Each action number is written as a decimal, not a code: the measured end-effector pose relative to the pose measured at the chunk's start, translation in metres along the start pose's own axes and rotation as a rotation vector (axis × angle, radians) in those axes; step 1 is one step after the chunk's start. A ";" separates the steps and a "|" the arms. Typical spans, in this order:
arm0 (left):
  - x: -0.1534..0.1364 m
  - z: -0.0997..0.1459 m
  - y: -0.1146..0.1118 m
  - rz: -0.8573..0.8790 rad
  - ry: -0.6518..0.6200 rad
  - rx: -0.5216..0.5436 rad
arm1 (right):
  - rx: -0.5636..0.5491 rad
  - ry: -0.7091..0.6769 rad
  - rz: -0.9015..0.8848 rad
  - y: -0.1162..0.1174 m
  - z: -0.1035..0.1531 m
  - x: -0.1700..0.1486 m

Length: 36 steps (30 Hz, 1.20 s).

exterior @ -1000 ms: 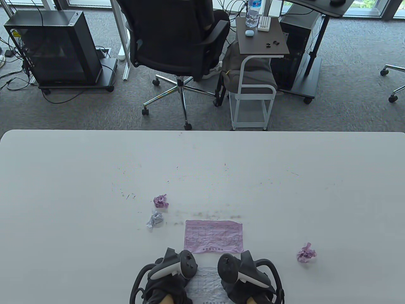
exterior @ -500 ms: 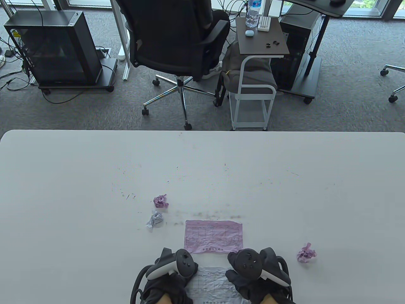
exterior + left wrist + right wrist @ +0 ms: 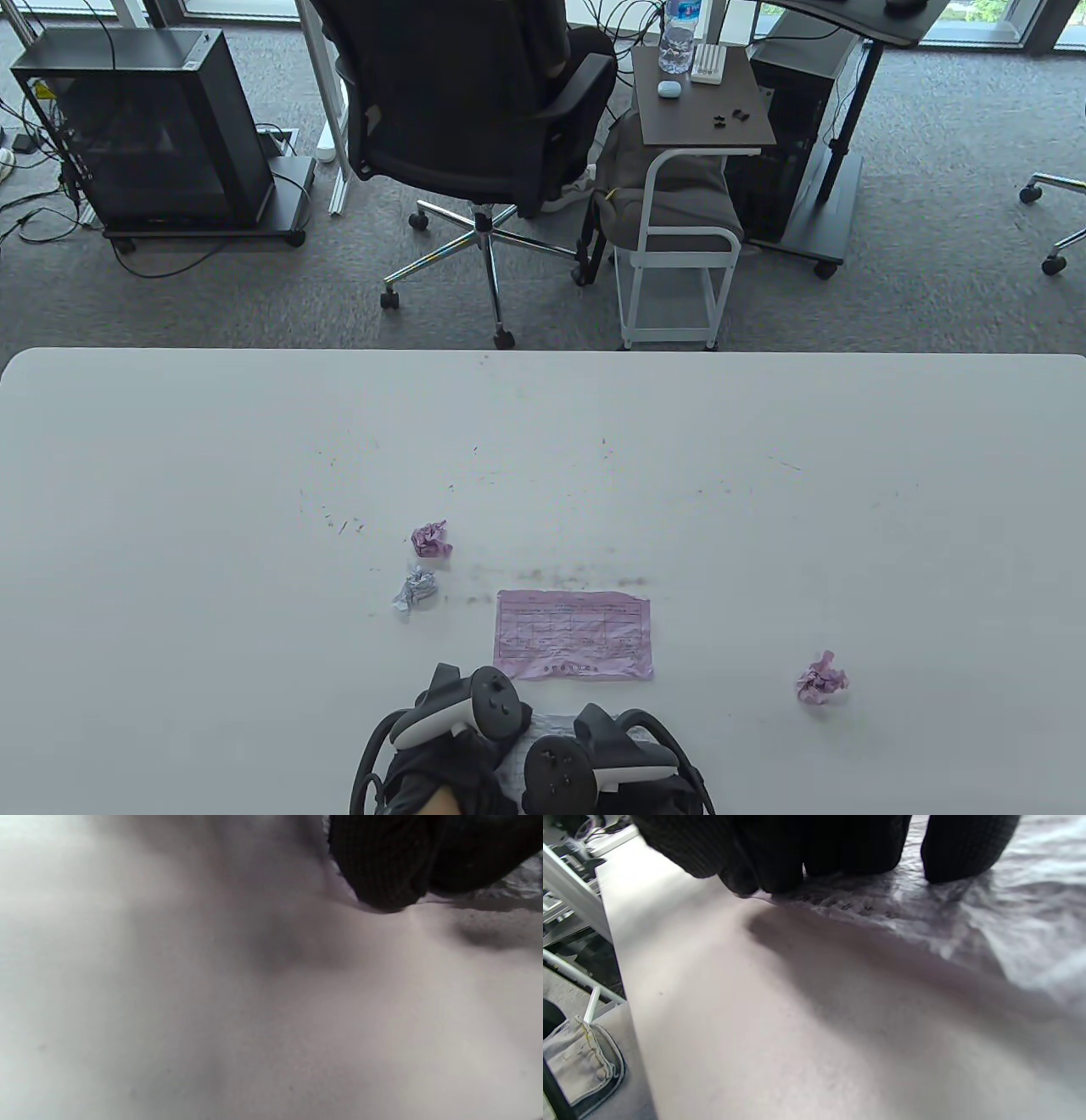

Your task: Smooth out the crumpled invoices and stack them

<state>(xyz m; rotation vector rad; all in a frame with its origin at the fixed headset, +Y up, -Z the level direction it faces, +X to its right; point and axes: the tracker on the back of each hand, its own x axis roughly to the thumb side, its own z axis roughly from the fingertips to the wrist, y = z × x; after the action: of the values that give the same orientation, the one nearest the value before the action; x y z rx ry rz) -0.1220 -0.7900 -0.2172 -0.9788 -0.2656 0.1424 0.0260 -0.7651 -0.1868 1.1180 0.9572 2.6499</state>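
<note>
1. The white invoice (image 3: pixel 550 740) lies at the near edge of the table (image 3: pixel 170 509), just in front of the flattened pink invoice (image 3: pixel 573 634), and both hands all but cover it
2. The left hand (image 3: pixel 441 747) rests on the white sheet's left part; its fingers are hidden under the tracker, so I cannot tell whether they lie flat or curled
3. The right hand (image 3: pixel 611 768) sits on the same sheet's right part; in the right wrist view its fingertips (image 3: pixel 967 853) press down onto the wrinkled paper (image 3: pixel 967 912), fingers extended and gripping nothing
4. Left of the pink sheet lie a white crumpled ball (image 3: pixel 416 589) and, beyond it, a pink crumpled ball (image 3: pixel 432 539)
5. Another pink crumpled ball (image 3: pixel 820 679) lies well to the right of the pink sheet
</note>
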 end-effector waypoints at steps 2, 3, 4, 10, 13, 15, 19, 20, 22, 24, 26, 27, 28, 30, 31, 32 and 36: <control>0.000 0.000 0.000 0.002 0.001 0.004 | 0.008 0.052 -0.022 -0.001 0.002 -0.006; 0.000 0.000 0.000 0.003 0.002 0.005 | 0.010 0.075 -0.039 -0.002 0.003 -0.009; 0.001 0.000 0.000 0.002 0.002 0.006 | 0.014 0.096 -0.071 -0.002 0.005 -0.013; 0.001 0.000 0.000 0.005 0.001 0.009 | 0.050 0.225 -0.156 -0.002 0.011 -0.032; 0.001 0.000 0.000 0.006 0.002 0.010 | 0.060 0.277 -0.173 -0.002 0.014 -0.040; 0.001 0.000 0.000 0.008 0.001 0.011 | 0.053 0.291 -0.199 -0.002 0.017 -0.046; 0.001 0.000 0.000 0.006 -0.002 0.013 | 0.062 0.315 -0.225 -0.001 0.020 -0.052; 0.001 0.000 0.000 0.007 -0.003 0.013 | 0.065 0.318 -0.231 -0.001 0.021 -0.053; 0.001 0.000 0.000 0.007 -0.004 0.013 | 0.075 0.334 -0.249 0.000 0.022 -0.056; 0.001 0.000 0.000 0.004 -0.005 0.014 | 0.064 0.332 -0.276 0.000 0.024 -0.060; 0.001 0.000 0.000 0.000 -0.008 0.018 | 0.056 0.323 -0.307 0.001 0.026 -0.064; 0.001 -0.001 0.000 0.001 -0.011 0.018 | 0.053 0.306 -0.318 0.001 0.027 -0.065; 0.001 -0.001 0.000 0.001 -0.012 0.018 | 0.049 0.282 -0.326 0.000 0.029 -0.066; 0.001 -0.001 0.000 -0.002 -0.013 0.022 | -0.001 0.274 -0.321 -0.007 0.038 -0.069; 0.001 -0.001 0.000 -0.004 -0.012 0.021 | -0.034 0.283 -0.324 -0.010 0.042 -0.070; 0.001 -0.001 0.000 -0.009 -0.009 0.020 | -0.102 0.291 -0.322 -0.015 0.049 -0.071; 0.001 0.000 0.000 -0.005 -0.013 0.021 | -0.297 0.274 -0.283 -0.017 0.053 -0.071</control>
<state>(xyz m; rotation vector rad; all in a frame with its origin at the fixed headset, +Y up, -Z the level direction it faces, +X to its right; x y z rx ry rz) -0.1207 -0.7900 -0.2173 -0.9569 -0.2774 0.1468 0.1106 -0.7478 -0.2119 0.5248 0.6658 2.6315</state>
